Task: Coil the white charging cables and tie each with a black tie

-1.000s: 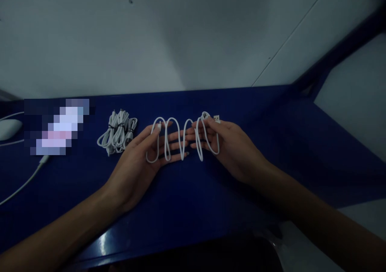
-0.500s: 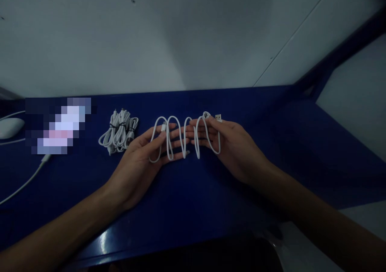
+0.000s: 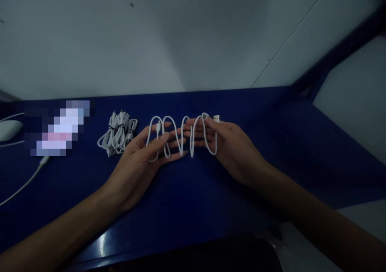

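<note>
A white USB cable (image 3: 181, 145) hangs in several loose loops across the fingers of both hands, above the blue table. My left hand (image 3: 150, 145), palm up, holds the left loops, its thumb laid over the cord. The small connector (image 3: 158, 126) stands up near that thumb. My right hand (image 3: 221, 133) pinches the right end of the cable between thumb and fingers. The wider USB plug (image 3: 216, 118) sticks up behind the right thumb. The fingertips of the two hands almost meet beneath the loops.
Bundled white cables (image 3: 117, 133) with black ties lie left of my left hand. Farther left are a blurred-out bright device (image 3: 60, 129) with a white cord plugged in and a white mouse (image 3: 10, 130). The blue table (image 3: 181, 207) meets a pale wall (image 3: 120, 47) behind.
My left thumb has slid down off the small connector onto the cord. The loops at the left have spread slightly leftward. My right hand keeps its pinch nearly in place.
</note>
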Motion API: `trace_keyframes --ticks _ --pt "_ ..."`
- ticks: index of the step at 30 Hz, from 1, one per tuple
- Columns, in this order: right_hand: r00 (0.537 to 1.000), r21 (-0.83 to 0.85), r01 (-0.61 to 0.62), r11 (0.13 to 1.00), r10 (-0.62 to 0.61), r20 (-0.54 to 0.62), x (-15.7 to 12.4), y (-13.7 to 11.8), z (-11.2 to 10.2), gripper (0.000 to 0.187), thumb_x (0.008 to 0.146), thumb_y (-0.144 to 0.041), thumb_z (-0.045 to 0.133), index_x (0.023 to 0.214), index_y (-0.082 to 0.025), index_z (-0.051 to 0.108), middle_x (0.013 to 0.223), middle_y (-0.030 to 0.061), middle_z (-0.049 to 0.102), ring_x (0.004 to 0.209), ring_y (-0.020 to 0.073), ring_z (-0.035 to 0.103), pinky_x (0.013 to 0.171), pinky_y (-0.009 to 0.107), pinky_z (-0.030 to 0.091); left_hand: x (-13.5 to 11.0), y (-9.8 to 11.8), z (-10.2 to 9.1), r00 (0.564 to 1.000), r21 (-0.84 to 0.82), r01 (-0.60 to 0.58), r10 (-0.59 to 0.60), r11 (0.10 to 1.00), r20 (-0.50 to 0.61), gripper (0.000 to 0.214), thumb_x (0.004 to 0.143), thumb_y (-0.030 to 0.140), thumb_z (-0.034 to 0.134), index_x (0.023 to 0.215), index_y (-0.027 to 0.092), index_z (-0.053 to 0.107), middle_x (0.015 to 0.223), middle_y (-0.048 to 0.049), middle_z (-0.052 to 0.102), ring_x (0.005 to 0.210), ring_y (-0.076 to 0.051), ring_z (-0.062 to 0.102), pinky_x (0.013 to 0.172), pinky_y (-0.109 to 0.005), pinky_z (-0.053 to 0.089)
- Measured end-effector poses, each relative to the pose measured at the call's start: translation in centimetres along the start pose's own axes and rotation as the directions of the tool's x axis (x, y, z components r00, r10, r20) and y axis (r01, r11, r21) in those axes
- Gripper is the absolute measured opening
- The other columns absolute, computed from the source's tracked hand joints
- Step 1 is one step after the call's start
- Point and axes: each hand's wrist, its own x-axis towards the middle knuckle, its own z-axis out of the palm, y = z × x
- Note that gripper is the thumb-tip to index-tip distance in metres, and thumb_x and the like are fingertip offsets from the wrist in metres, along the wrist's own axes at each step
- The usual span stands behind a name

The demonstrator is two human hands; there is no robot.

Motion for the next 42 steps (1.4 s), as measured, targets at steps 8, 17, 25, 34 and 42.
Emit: trace_keyframes --ticks 8,17,25,34,42 --pt "1.000 -0.007 -0.005 1.000 0.004 -0.007 -0.12 -0.30 0.35 0.032 0.115 -0.042 0.064 0.111 -0.022 0.088 0.131 0.0119 0.084 0.127 0.0283 0.078 0.112 0.045 0.063 0.22 -0.24 -0.02 0.999 0.005 -0.024 0.024 1.000 0.028 0.018 0.108 0.025 0.075 0.126 0.024 0.081 0.154 -0.0116 0.074 0.144 -0.036 0.069 0.116 -0.051 0.064" --pt "1.000 0.036 0.018 0.999 -0.018 0.010 -0.02 0.04 0.17 0.026 0.112 -0.043 0.069 0.113 -0.024 0.087 0.131 0.0091 0.084 0.130 0.0285 0.077 0.118 0.048 0.061 0.29 -0.34 -0.40 1.000 -0.003 -0.009 0.009 1.000 0.019 0.022 0.110 0.026 0.073 0.131 0.027 0.080 0.152 -0.0122 0.075 0.147 -0.037 0.067 0.116 -0.054 0.064" --pt "1.000 0.002 0.011 1.000 -0.011 0.006 -0.05 0.04 0.10 0.031 0.113 -0.046 0.067 0.118 -0.023 0.087 0.135 0.0102 0.082 0.133 0.0271 0.075 0.119 0.043 0.058 0.24 -0.09 -0.12 1.000 -0.009 0.009 -0.009 1.000 0.022 0.014 0.110 0.022 0.071 0.121 0.024 0.080 0.150 -0.0124 0.075 0.145 -0.038 0.068 0.105 -0.056 0.071" --pt "1.000 -0.010 0.004 1.000 -0.004 0.013 -0.08 -0.22 0.45 0.030 0.113 -0.045 0.066 0.115 -0.025 0.089 0.132 0.0092 0.083 0.132 0.0272 0.074 0.118 0.043 0.058 0.20 0.06 0.22 0.999 -0.012 0.033 -0.033 0.999 0.018 0.016 0.111 0.020 0.069 0.122 0.021 0.080 0.146 -0.0156 0.076 0.143 -0.041 0.069 0.101 -0.058 0.073" --pt "0.999 0.005 0.003 1.000 -0.003 0.032 -0.04 -0.11 0.43 0.033 0.115 -0.045 0.064 0.119 -0.023 0.088 0.135 0.0103 0.082 0.131 0.0267 0.075 0.117 0.042 0.058 0.12 0.03 0.20 0.999 0.003 0.013 -0.013 1.000 0.036 0.018 0.107 0.020 0.076 0.124 0.023 0.081 0.149 -0.0122 0.075 0.143 -0.038 0.069 0.104 -0.054 0.072"
